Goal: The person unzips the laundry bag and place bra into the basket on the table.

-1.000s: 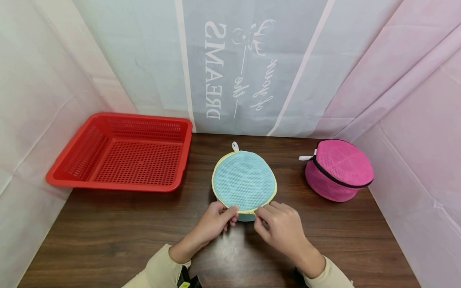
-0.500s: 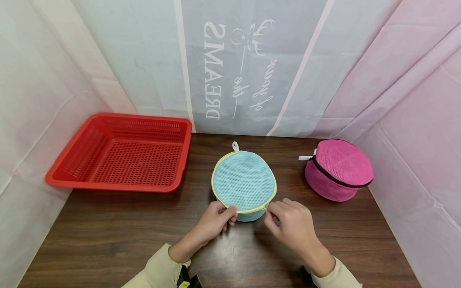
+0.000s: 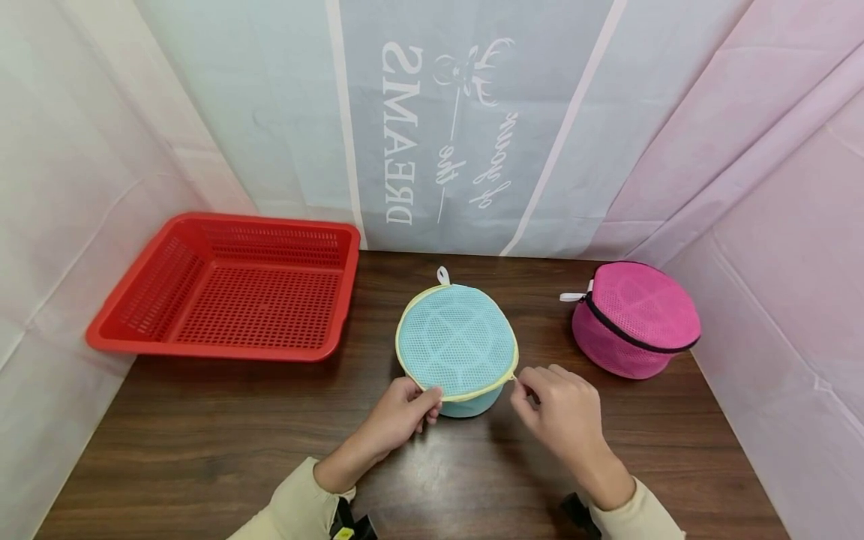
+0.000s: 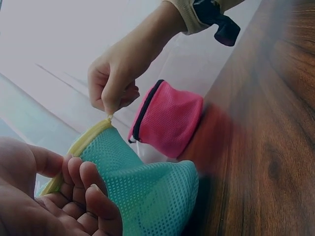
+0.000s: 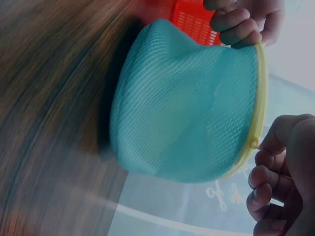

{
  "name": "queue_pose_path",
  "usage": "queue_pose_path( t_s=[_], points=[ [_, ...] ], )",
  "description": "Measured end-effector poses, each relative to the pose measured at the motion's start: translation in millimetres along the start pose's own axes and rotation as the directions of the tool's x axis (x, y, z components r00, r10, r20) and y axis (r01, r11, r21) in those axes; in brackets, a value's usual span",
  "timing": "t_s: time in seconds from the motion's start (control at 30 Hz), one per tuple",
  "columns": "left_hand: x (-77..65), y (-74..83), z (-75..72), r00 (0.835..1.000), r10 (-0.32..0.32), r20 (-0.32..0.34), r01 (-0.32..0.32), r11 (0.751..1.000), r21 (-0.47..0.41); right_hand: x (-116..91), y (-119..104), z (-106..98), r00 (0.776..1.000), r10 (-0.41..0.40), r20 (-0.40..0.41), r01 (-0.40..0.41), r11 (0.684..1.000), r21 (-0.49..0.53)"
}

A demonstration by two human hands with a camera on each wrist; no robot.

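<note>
A round light-blue mesh laundry bag with a yellow zipped rim stands at the middle of the table. My left hand pinches its front rim between thumb and fingers. At the rim's right front, my right hand pinches the small yellow zipper pull with thumb and forefinger. In the right wrist view the zipper slider sits at the edge of the bag's mouth. The lid lies over the bag, and what is inside cannot be seen. A white loop sticks up from the far rim.
A red plastic basket with slatted sides stands at the left back of the wooden table. To the right is a pink mesh bag with a black zipper. Fabric curtains stand behind and on both sides.
My right hand has moved right along the front rim, drawing the zipper pull with it toward the bag's right side. The left hand has stayed nearly still on the rim.
</note>
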State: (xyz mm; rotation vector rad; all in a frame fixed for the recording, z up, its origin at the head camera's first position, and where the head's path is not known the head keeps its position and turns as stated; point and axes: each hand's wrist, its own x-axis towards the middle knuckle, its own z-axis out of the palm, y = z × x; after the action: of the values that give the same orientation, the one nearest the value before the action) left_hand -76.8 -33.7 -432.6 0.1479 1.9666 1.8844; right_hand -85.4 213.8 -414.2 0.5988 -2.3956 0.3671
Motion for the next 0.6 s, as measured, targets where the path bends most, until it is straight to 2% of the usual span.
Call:
queue_pose_path(
  t_s=[0.1, 0.27, 0.43, 0.6],
  points=[
    [-6.1, 11.9, -0.3, 1.0, 0.005, -0.001, -0.005, 1.0, -0.007, 1, 6, 2, 1.0, 0.026, 0.006, -0.026, 1.0, -0.013],
    [-12.8, 24.0, 0.3, 1.0, 0.028, 0.001, -0.028, 1.0, -0.014, 1, 15, 6, 0.998, 0.04, -0.043, -0.041, 0.999, -0.028],
    [-5.9, 10.9, -0.1, 1.0, 0.005, -0.001, -0.005, 1.0, -0.01, 2, 23, 9, 0.998, 0.06, -0.021, -0.061, 0.996, -0.068],
    [1.0, -5.3, -0.6, 1.0, 0.011, -0.007, -0.011, 1.0, -0.004, 2, 26, 11, 0.997, 0.078, 0.004, -0.078, 0.994, -0.078]
  ],
)
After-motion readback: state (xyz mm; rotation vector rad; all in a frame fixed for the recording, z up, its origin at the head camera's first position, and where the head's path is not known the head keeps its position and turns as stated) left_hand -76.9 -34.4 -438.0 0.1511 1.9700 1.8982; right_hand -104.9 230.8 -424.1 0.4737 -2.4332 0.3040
